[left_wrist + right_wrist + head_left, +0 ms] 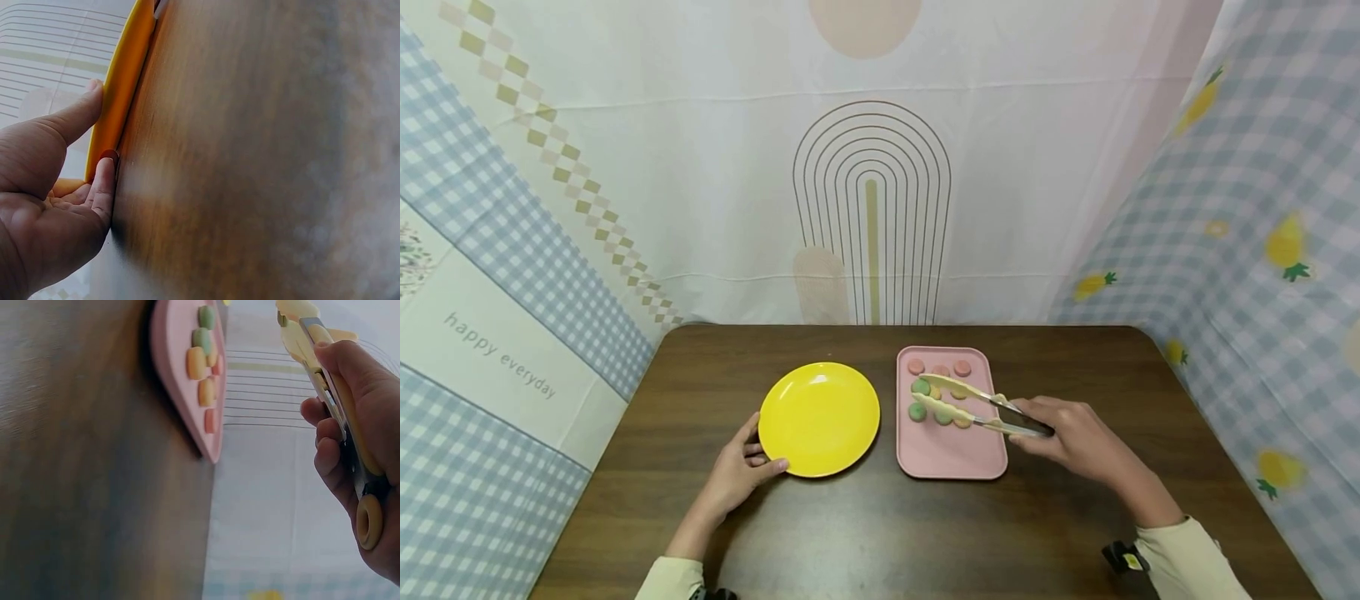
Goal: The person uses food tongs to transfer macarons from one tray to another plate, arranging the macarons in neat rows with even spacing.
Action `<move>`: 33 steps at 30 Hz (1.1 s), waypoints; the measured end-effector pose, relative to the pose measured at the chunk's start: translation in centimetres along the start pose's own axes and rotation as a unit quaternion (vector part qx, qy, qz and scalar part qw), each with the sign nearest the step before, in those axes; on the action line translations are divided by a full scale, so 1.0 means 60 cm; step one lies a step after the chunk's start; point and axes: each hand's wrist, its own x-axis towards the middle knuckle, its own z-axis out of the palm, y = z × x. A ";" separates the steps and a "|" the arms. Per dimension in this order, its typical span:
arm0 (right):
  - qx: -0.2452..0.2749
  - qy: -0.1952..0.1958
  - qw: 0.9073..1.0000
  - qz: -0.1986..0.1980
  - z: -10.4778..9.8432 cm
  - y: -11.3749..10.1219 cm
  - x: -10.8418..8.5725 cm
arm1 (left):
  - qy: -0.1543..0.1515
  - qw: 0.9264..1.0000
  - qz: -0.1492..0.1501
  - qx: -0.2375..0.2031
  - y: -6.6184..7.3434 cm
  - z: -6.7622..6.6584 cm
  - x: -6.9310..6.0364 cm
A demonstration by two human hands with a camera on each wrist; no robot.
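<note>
Dark wood-grain surface (842, 533), with patterned cloth hung around it. Nearest us are pale sleeves (1187, 558), one on each forearm. Left hand (741, 467): its thumb lies on the rim of a yellow plate (818, 421) at the near left, its other fingers curled against the plate's outer edge and underside; we record a pinch on the rim. The plate lies on the left half of the surface.

Right hand (1067, 433): fingers and thumb wrapped around the tongs (988, 423) from opposite sides. We note the long axis of the tongs running across the scene, the cream tips pointing left and slightly away from us, the two arms spread apart above a pink tray (951, 458).

The tray sits right of the plate, apart from it, its long axis running near to far. On it we see small round pieces: green pieces (917, 412) and yellow pieces (962, 422) midway, some partly hidden by the tongs, then pink pieces (962, 367) in a row at the far end. Beyond the surface, a white cloth (722, 183) bears nested arches.
</note>
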 end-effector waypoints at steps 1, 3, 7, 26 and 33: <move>0.000 -0.002 1.000 0.000 -0.001 -0.001 0.006 | 0.000 1.000 -0.001 0.000 0.000 0.000 0.001; -0.001 -0.005 1.000 -0.001 -0.004 -0.002 0.017 | 0.001 1.000 -0.003 -0.001 0.001 0.001 0.001; 0.006 -0.013 1.000 -0.001 -0.006 -0.007 0.040 | 0.000 1.000 -0.005 0.006 0.002 0.002 0.001; 0.037 -0.064 0.997 -0.012 0.023 -0.036 0.147 | 0.005 1.000 -0.001 0.019 -0.002 0.000 0.001; 0.053 -0.072 0.996 -0.022 0.051 -0.040 0.189 | 0.005 1.000 -0.002 0.018 -0.003 0.001 0.001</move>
